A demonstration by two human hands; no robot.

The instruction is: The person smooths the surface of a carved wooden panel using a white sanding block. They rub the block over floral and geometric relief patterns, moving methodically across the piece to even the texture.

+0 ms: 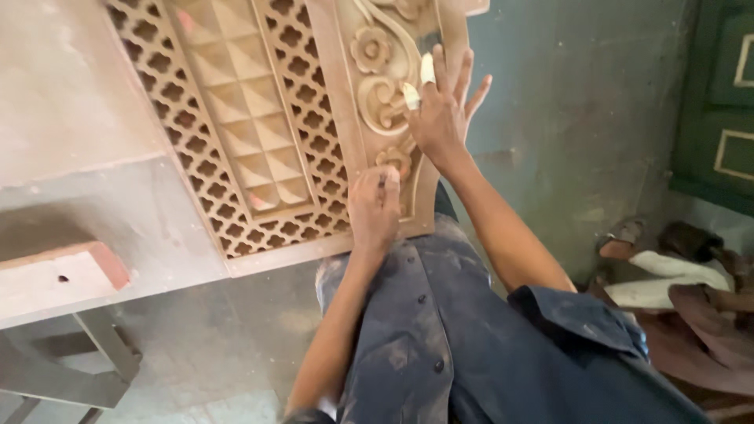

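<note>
The left hand (375, 206) is curled, its fingers (386, 182) pinched together, forearm reaching up from below. The right hand (441, 106) lies flat, fingers (463, 74) spread, two fingertips wrapped in white.

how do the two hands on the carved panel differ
The right hand lies flat with fingers spread on the carved wooden panel, two fingertips wrapped in white tape; the left hand is curled in a closed grip around a small tool I cannot identify. The right sits higher on the floral scrollwork, the left near the lower edge. Both touch the panel.
</note>
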